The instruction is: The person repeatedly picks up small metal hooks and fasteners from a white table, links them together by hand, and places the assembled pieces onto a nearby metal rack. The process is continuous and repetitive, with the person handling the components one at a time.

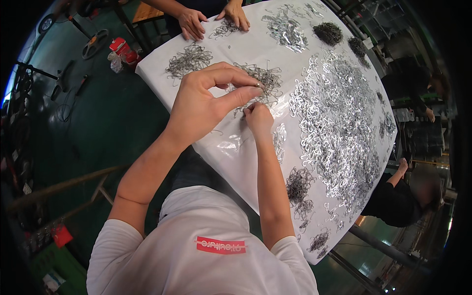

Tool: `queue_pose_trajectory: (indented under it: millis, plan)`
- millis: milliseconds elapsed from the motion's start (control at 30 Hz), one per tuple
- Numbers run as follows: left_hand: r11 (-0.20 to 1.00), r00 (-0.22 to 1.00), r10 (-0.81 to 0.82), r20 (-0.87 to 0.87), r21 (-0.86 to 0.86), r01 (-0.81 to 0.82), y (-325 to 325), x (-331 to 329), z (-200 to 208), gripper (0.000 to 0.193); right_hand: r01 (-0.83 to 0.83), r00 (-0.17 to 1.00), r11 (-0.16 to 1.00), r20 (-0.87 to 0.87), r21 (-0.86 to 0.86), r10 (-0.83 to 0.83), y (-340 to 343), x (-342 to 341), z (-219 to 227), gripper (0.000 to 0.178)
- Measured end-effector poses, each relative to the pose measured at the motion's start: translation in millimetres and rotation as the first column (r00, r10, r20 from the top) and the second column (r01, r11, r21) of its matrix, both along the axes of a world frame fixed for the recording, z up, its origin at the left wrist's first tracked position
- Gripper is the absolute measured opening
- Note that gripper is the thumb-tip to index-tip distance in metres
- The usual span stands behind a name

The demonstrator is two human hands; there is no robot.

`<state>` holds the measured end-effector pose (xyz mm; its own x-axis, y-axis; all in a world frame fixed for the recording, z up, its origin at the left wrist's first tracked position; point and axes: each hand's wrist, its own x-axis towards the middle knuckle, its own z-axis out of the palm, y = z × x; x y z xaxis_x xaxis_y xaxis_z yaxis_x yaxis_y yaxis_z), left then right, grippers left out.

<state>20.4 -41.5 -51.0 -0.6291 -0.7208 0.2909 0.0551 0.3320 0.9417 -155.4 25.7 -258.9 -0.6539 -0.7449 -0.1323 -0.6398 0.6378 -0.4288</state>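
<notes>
My left hand [206, 101] is raised over the near left part of the table, thumb and forefinger pinched together. A tiny shiny bit shows at the fingertips; its kind is too small to tell. Just below and to the right, my right hand [259, 118] is closed close to the tabletop, its fingertips pressed together. Whatever it may hold is hidden by the fingers. Right behind both hands lies a tangled pile of thin bent wire hooks [268, 81], partly covered by my left hand. A similar pile of wire hooks [191, 60] sits farther left.
A white-covered table [231, 164] bears a broad spread of shiny metal hooks [339, 128] on the right. Dark wire clumps [299, 186] lie at its near edge. Across the table, another person's hands [192, 23] touch a small hook heap. A red container [123, 49] stands beyond the left edge.
</notes>
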Motion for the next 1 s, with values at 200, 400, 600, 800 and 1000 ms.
queue_pose_trajectory:
  millis: [200,400,600,800,1000]
  plan:
    - [0.999,1.000,0.020,-0.013,0.046,-0.020,4,8,1,0.014,-0.020,0.993,0.984,-0.120,-0.178,-0.002,14,2,9,0.017]
    - [1.000,1.000,-0.011,-0.022,0.006,0.011,21,12,0,0.014,0.299,0.854,0.835,0.519,-0.461,-0.019,54,7,90,0.014]
    - [0.996,0.997,-0.077,0.015,0.047,0.076,45,4,0,0.015,0.429,0.701,0.650,0.685,-0.627,0.197,83,12,151,0.018]
    - [0.991,0.995,-0.098,0.005,0.097,0.097,61,-5,3,0.016,0.472,0.662,0.732,0.746,-0.492,0.075,83,-6,93,0.020]
    - [0.989,0.992,-0.128,-0.011,0.075,0.128,67,-5,8,0.017,0.226,0.890,0.916,0.452,-0.330,-0.056,90,-22,36,0.018]
